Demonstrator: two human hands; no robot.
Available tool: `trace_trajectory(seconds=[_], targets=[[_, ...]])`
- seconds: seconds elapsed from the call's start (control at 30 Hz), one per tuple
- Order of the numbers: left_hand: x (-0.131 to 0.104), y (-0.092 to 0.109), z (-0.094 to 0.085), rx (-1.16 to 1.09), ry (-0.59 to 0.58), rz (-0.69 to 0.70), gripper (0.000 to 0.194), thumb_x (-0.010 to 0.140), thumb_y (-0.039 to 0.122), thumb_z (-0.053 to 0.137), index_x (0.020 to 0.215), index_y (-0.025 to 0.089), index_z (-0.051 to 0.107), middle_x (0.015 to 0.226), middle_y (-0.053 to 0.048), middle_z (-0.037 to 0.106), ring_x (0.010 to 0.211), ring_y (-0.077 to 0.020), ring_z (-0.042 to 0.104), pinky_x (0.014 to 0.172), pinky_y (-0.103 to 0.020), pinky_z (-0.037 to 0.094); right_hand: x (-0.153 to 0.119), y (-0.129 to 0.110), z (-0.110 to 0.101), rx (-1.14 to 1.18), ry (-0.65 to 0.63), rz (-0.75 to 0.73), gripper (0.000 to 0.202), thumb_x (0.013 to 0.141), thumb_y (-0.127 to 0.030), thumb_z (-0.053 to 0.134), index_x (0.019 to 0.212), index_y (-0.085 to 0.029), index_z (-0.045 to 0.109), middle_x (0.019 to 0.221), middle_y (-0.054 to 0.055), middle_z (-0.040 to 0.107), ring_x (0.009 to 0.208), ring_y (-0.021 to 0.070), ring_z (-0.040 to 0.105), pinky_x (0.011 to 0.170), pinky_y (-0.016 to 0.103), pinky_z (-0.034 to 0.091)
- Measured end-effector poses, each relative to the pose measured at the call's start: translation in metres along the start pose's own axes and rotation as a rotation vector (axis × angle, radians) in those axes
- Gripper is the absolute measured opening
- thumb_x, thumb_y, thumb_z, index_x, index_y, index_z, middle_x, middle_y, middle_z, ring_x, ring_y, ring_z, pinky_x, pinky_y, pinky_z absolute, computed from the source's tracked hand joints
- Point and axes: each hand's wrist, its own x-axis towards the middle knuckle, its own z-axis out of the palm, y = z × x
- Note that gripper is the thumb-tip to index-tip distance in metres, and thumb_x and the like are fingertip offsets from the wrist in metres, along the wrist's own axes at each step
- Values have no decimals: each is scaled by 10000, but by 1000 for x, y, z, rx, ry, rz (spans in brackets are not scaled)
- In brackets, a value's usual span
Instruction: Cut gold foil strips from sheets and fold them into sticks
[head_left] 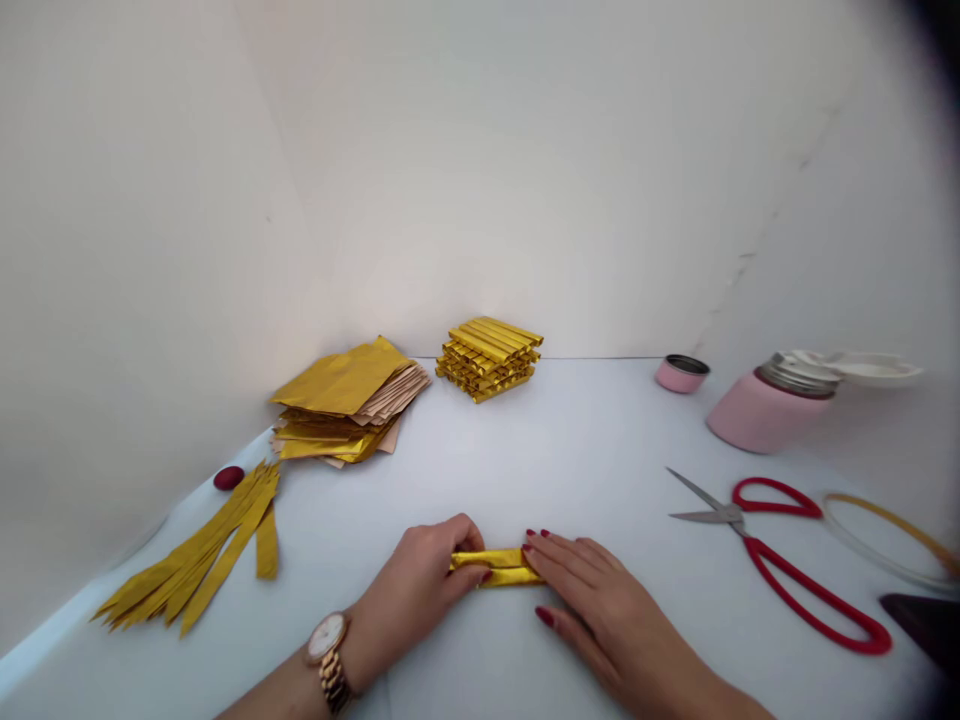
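A narrow piece of folded gold foil paper (pixel 501 567) lies on the table at the front middle, a crease running along its length. My left hand (pixel 435 570) pinches its left end between thumb and fingers, a watch on that wrist. Flat fingers of my right hand (pixel 592 600) press on its right end, with the thumb apart below. That right end is hidden under the fingertips. Further back, a stack of folded gold paper strips (pixel 491 355) rests against the wall. Loose gold paper strips (pixel 217 550) fan out at the left.
A pile of gold paper sheets (pixel 337 385) stands at back left, near a dark red round object (pixel 229 478). To the right lie open scissors (pixel 731 515), a pink bottle (pixel 772 410), its pink cup (pixel 682 373), a tape roll (pixel 892 530) and a dark object (pixel 922 620). Walls bound the table.
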Motion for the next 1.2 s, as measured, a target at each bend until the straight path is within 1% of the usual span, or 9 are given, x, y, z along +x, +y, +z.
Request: trace_trajectory(seconds=[0.13,0.33,0.5,0.6,0.67,0.73,0.8,1.0,1.2], targets=[[0,0,3,-226,-5,-24,50,728,133,601,746,174,579,673,52,600,615,-97,516,530,-167,359,1,-3,-6,261,119,146,278,881,-252,434,1096,-169,588,986,89,665,879,196,602,774,319,474],[-5,8,4,-513,-43,-61,64,699,134,638,743,140,593,655,36,582,590,-89,513,536,-166,385,1,-11,-17,811,-209,429,243,800,-362,560,717,-140,614,561,-6,596,498,102,503,447,191,331],[-8,14,8,-712,-71,-22,212,708,110,648,907,160,594,708,37,562,594,-73,501,554,-165,393,-4,-19,-10,1169,-402,487,374,799,-491,528,815,-122,592,625,30,639,483,78,513,440,165,318],[-6,14,11,-933,-16,1,526,673,137,710,1144,230,496,873,14,579,719,-100,551,644,-199,433,-3,-19,-2,1256,-359,519,454,794,-555,493,851,-115,591,544,18,614,421,68,501,402,154,305],[-3,11,11,-1033,-21,-28,468,683,213,723,1109,196,530,875,-10,604,764,-121,575,675,-217,439,-2,-16,2,1316,-319,537,474,775,-577,503,849,-115,578,527,19,612,410,73,519,385,150,306],[-1,9,11,-1009,-53,-68,267,743,308,671,929,123,623,759,-32,633,700,-120,587,631,-202,431,0,-15,5,1344,-308,544,473,762,-580,520,844,-116,566,525,20,615,401,72,526,371,144,305],[-1,8,10,-940,-53,-99,273,793,362,609,802,93,654,671,-42,641,629,-112,585,577,-189,416,0,-14,6,1346,-311,547,458,768,-567,526,845,-117,562,521,16,615,386,61,517,363,137,301],[-4,9,8,-840,15,-83,375,829,439,536,768,96,674,647,-51,655,616,-128,595,572,-199,418,-2,-11,6,1377,-347,549,432,785,-543,527,839,-115,566,515,19,622,361,51,509,348,129,294],[-3,9,3,-796,-1,-71,366,837,424,527,733,108,680,628,-40,654,614,-126,587,586,-198,420,-3,-8,0,1428,-382,548,395,797,-503,541,840,-112,575,538,35,641,385,55,527,358,123,316]])
